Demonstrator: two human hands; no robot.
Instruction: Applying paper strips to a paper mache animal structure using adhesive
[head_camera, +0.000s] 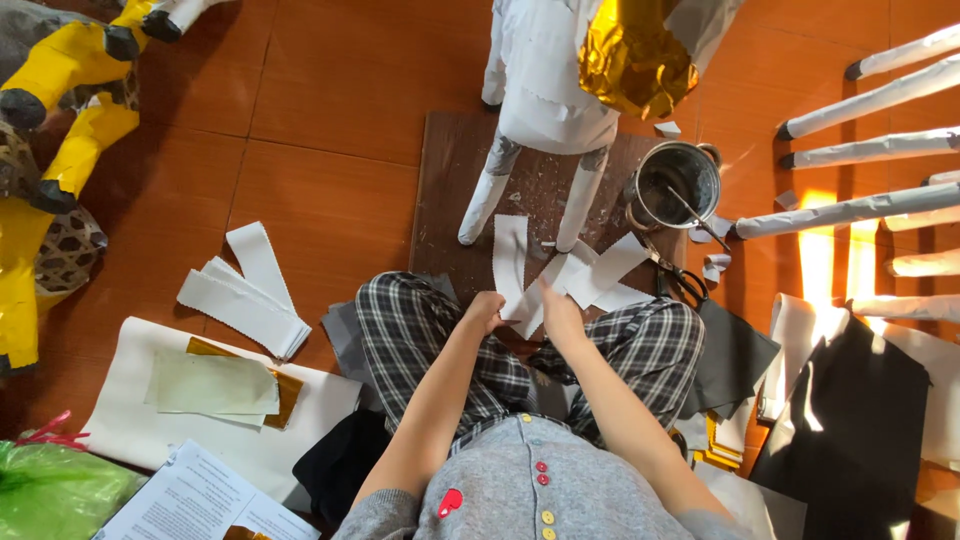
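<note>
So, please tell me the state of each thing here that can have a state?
Left hand: closed grip on the white paper strips.
Right hand: closed grip on the same strips.
White paper strips: held, fanned out above the lap.
Metal pot: upright, open, a stick leaning inside.
Scissors: lying on the board, not held.
White figure: standing on the board.

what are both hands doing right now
Left hand: closed on the white paper strips.
Right hand: closed on the same strips.
</note>
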